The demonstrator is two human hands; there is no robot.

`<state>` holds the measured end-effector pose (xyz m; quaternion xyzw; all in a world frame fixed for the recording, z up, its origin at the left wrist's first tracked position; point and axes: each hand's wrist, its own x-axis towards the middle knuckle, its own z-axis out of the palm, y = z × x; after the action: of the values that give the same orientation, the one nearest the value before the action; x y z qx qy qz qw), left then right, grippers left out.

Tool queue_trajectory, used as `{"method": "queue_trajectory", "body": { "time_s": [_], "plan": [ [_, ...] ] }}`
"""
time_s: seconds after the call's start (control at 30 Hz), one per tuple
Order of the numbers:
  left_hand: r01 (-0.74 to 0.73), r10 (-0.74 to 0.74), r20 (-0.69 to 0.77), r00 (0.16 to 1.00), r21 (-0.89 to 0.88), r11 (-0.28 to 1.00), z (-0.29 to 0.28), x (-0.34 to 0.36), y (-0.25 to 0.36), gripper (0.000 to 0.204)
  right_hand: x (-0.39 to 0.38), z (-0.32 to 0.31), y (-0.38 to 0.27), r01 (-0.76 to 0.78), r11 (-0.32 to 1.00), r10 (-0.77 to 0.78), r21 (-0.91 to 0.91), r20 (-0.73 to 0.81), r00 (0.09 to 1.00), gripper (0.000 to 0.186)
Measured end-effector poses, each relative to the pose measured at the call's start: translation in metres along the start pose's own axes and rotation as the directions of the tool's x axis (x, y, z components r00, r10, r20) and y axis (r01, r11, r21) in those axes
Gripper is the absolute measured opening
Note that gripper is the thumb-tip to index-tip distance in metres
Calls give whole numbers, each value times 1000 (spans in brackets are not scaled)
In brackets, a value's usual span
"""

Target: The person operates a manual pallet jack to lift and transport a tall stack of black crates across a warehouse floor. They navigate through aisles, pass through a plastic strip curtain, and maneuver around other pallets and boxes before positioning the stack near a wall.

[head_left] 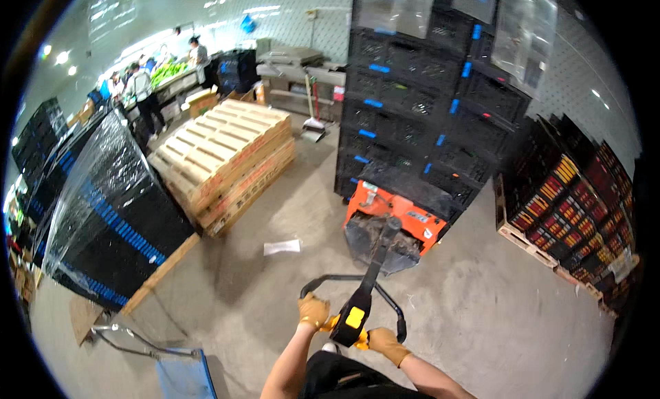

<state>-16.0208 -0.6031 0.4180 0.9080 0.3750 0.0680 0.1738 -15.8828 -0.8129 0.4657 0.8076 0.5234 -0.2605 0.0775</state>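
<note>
Both my hands wear tan work gloves. My left hand (314,311) is closed around the left side of the handle of an orange pallet jack (375,201). On the right grip, beside the yellow controls, my right hand (388,345) is closed too. The black tiller (377,261) slants from the orange body toward me, with a looped bar around its head and a yellow button (355,317) on top. Directly beyond the jack rises a tall stack of black plastic crates (405,100) with blue tags. The jack's forks are hidden.
Wooden pallets (230,141) are piled to the left, behind wrapped black crates (117,220). A blue hand cart (184,375) stands at lower left. Crates with red and yellow contents (570,199) stand on pallets at right. White paper (282,247) lies on the floor. People (143,93) work farther back.
</note>
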Motion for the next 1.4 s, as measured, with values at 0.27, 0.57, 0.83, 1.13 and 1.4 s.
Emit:
{"method": "queue_trajectory", "body": {
  "time_s": [0.27, 0.57, 0.83, 1.13, 1.4],
  "plan": [
    [93, -87, -44, 995, 175, 980, -3, -72, -35, 43, -1, 65, -21, 182, 972, -172, 147, -73, 982, 31],
    [14, -4, -59, 998, 173, 985, 26, -117, -42, 39, -45, 81, -31, 155, 985, -156, 76, 9, 988, 37],
    [-39, 52, -90, 995, 139, 990, -3, -196, -26, 45, -95, 103, -50, 196, 980, -195, 45, -19, 981, 32],
    [-132, 125, 48, 991, 178, 975, -8, -302, -14, 34, -155, 165, -45, 224, 972, -222, -63, 49, 974, 38],
    [-43, 45, -49, 998, 37, 998, -4, -379, 36, 37, -260, 176, -54, 94, 985, -100, -145, -30, 995, 29]
  ]
}}
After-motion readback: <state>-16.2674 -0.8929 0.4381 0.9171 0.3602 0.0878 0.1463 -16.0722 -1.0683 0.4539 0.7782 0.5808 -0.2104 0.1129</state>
